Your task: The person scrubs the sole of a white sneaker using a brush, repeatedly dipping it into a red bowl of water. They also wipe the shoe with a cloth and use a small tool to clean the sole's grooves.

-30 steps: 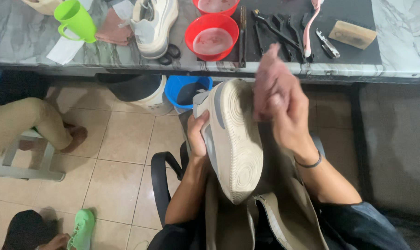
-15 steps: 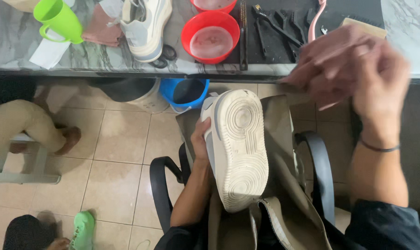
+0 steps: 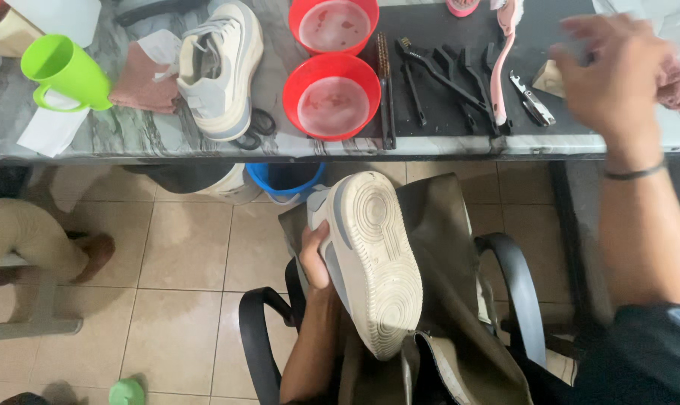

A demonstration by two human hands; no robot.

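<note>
Holding the shoe point(image 3: 370, 262) sole-up over the lap, the left hand point(image 3: 315, 259) grips its side edge, thumb on the sole rim and fingers wrapped out of sight underneath, so that grip is pressed onto the shoe. The shoe rests on a drab apron point(image 3: 437, 247) between the 2 chair arms point(image 3: 516, 292), toe pointing toward the worktop point(image 3: 130, 142). The pale tread looks scuffed and grey in its grooves.

Farther out, the right hand point(image 3: 617, 71) hovers over the worktop's right end with fingers spread, a pink cloth point(image 3: 677, 79) bunched just beside it; whether the hand pinches the cloth I cannot tell, since the palm hides the contact. A wooden brush point(image 3: 547, 77) lies partly under that hand, and nail clippers point(image 3: 532, 96) sit just left of it.

Next along the dark mat come several black brushes point(image 3: 445, 71) and a pink-handled brush point(image 3: 501, 64), then 2 red bowls point(image 3: 330, 86) holding cloudy liquid. Left of those stands the other shoe point(image 3: 220, 71) upright, with scissors point(image 3: 259, 124) at its heel, a folded pink cloth point(image 3: 139, 86) and a green mug point(image 3: 58, 71).

To work the sole well, I judge the left hand should keep the shoe braced firmly against the lap so it cannot twist, the tread staying tilted up toward the eyes, and whatever the right hand brings back should meet the grooves squarely.
</note>
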